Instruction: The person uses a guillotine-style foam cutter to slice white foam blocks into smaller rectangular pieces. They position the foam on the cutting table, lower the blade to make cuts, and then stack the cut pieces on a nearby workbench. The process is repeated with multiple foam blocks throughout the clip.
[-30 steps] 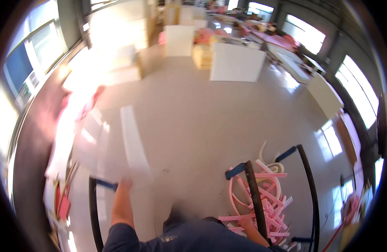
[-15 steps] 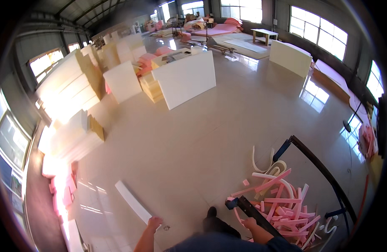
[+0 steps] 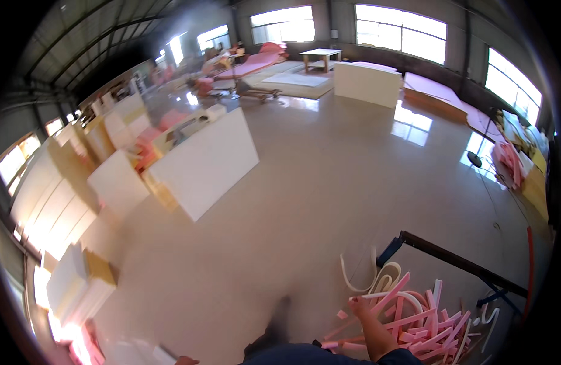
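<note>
Hands [image 3: 360, 308] wider apart, pink strips [image 3: 415, 320] on crossing axes

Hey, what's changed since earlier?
The view swung right, so the white board appears further left. The left hand dropped to the lower edge; the right hand moved up slightly, and the dark bar beside it left view. The pink strips remain heaped lower right.

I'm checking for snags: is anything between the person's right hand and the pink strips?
Nothing visible stands between the right hand and the pink strips, though whether they touch is unclear. The dark metal frame is on the strips' far side.
</note>
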The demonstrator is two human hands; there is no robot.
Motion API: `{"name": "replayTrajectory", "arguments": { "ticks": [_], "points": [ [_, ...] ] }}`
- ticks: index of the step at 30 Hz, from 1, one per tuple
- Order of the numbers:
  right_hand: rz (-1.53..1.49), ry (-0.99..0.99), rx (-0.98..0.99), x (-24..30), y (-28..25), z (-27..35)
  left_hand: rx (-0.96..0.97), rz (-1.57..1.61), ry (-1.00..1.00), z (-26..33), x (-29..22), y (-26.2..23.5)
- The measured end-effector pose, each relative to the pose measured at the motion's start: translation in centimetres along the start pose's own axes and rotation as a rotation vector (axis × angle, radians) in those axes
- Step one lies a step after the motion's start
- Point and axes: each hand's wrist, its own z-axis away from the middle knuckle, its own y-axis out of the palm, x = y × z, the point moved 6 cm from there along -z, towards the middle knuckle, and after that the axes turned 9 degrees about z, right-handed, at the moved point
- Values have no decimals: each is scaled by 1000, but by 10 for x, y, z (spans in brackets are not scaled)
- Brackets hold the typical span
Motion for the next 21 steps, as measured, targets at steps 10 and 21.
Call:
{"name": "replayTrajectory", "arguments": {
  "ticks": [10,21],
  "points": [
    [321,33,17,-15,-5,-54,-317,79,568,-218,-633,-15],
    [-7,414,-21,-2,-116,-342,397,-688,1245,-94,-1181,348]
  ]
}}
